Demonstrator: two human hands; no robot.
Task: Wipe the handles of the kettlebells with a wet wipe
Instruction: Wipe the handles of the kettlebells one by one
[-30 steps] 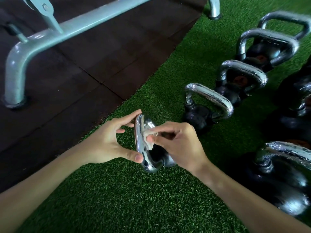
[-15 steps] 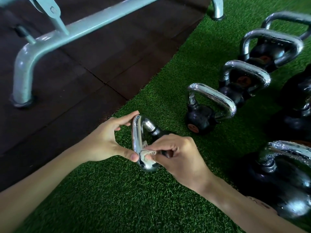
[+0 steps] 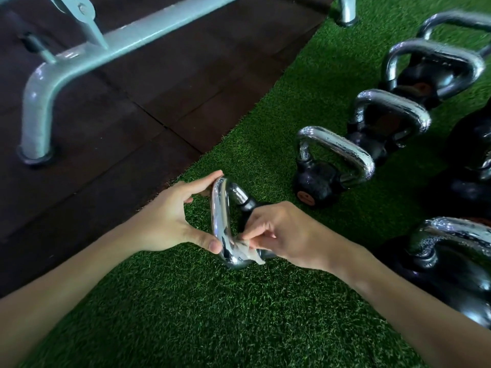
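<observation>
We find the small kettlebell [image 3: 245,205] tipped over on the artificial turf [image 3: 239,314], its chrome handle [image 3: 219,208] towards us. The left hand [image 3: 170,221] spans that handle, forefinger tip at the top bend and thumb at the lower bend, clamping it between them. The right hand [image 3: 287,235] pinches a wet wipe [image 3: 249,249] against the lower bend. A row of larger kettlebells [image 3: 318,181] stands to the right.

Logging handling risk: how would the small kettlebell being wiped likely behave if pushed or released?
Likely heavy for its size: the small kettlebell looks solid metal. Its glossy chrome handle is probably slippery under the wet wipe. Tipped over between the left hand and right hand, its round body may roll.
</observation>
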